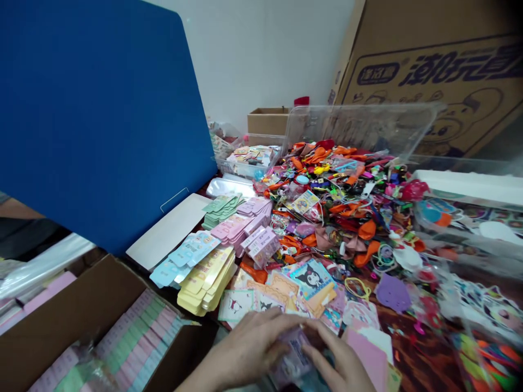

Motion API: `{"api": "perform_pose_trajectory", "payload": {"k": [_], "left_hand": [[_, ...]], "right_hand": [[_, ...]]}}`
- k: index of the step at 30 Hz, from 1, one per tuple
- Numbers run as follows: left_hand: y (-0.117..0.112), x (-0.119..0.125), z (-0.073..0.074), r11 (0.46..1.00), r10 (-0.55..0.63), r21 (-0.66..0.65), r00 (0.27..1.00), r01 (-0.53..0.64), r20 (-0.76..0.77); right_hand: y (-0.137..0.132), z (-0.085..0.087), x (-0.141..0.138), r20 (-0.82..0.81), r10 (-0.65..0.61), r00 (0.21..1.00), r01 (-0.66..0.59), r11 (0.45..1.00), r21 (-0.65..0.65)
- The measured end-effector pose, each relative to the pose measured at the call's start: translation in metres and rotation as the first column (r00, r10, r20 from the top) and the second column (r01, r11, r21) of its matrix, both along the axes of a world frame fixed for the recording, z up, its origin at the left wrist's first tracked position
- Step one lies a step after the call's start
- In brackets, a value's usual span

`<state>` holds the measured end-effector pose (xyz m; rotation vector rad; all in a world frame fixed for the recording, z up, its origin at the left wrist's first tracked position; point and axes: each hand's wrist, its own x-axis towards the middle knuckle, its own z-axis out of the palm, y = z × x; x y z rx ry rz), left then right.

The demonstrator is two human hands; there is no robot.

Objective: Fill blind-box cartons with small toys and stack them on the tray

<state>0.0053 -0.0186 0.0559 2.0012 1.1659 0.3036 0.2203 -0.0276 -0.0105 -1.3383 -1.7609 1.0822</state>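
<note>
At the bottom middle, my left hand (249, 345) and my right hand (341, 362) are closed together on a small clear packet (292, 359) with a pink cartoon print. Just beyond them lie cartoon cards (312, 280) and stickers. Stacks of yellow (206, 280), blue (183, 256), pink (241, 226) and green (220, 209) paper header cards lie to the left of the cards.
A big heap of balloons and small toys (343, 196) covers the table. A blue divider panel (93, 114) stands left. An open cardboard box (81, 326) of pastel cards sits lower left. Clear plastic bins (359, 128) and a large printed carton (441, 71) stand behind.
</note>
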Motion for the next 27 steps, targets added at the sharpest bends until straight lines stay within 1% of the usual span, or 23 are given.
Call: {"api": "perform_pose_trajectory", "payload": {"k": [2,3,5,6,7,9,12,14,16,18,19,21,23,25,27], "left_hand": [[0.017,-0.001,0.010,0.986,0.068,0.160,0.995,-0.056,-0.068],[0.026,0.000,0.013,0.963,0.125,0.252,0.988,-0.098,-0.093],[0.046,0.002,0.019,0.892,0.256,0.412,0.959,-0.185,-0.124],[0.055,0.003,0.021,0.858,0.305,0.468,0.943,-0.213,-0.130],[0.064,0.003,0.024,0.833,0.337,0.502,0.932,-0.231,-0.130],[0.085,0.000,0.032,0.803,0.385,0.535,0.914,-0.264,-0.127],[0.129,-0.008,0.048,0.766,0.481,0.545,0.866,-0.341,-0.134],[0.167,-0.012,0.055,0.747,0.554,0.534,0.814,-0.395,-0.173],[0.205,-0.013,0.055,0.761,0.588,0.491,0.769,-0.423,-0.249],[0.236,-0.012,0.048,0.794,0.584,0.425,0.738,-0.434,-0.339],[0.248,-0.012,0.043,0.809,0.577,0.391,0.723,-0.439,-0.379],[0.266,-0.011,0.033,0.827,0.561,0.329,0.698,-0.455,-0.445],[0.275,-0.014,0.026,0.835,0.548,0.276,0.681,-0.476,-0.485],[0.281,-0.018,0.024,0.840,0.534,0.223,0.681,-0.494,-0.501],[0.282,-0.023,0.025,0.844,0.521,0.174,0.698,-0.508,-0.492]], "right_hand": [[0.025,0.008,-0.013,0.030,-0.088,0.996,0.084,0.991,0.108],[0.037,0.012,-0.020,0.042,-0.151,0.988,0.141,0.974,0.179],[0.056,0.015,-0.034,0.075,-0.244,0.967,0.208,0.923,0.323],[0.062,0.013,-0.040,0.102,-0.263,0.959,0.206,0.901,0.381],[0.066,0.009,-0.044,0.140,-0.260,0.955,0.179,0.888,0.424],[0.068,-0.005,-0.049,0.236,-0.213,0.948,0.082,0.882,0.465],[0.064,-0.023,-0.049,0.346,-0.153,0.926,-0.040,0.870,0.491],[0.061,-0.028,-0.049,0.358,-0.153,0.921,-0.056,0.858,0.510],[0.058,-0.026,-0.048,0.340,-0.163,0.926,-0.042,0.852,0.522],[0.055,-0.023,-0.045,0.315,-0.163,0.935,-0.029,0.850,0.526],[0.053,-0.023,-0.042,0.308,-0.151,0.939,-0.035,0.851,0.524],[0.048,-0.023,-0.033,0.305,-0.117,0.945,-0.056,0.862,0.504],[0.042,-0.024,-0.022,0.311,-0.093,0.946,-0.067,0.881,0.468],[0.037,-0.025,-0.012,0.306,-0.086,0.948,-0.061,0.896,0.440],[0.034,-0.024,-0.007,0.289,-0.083,0.954,-0.050,0.904,0.425]]}}
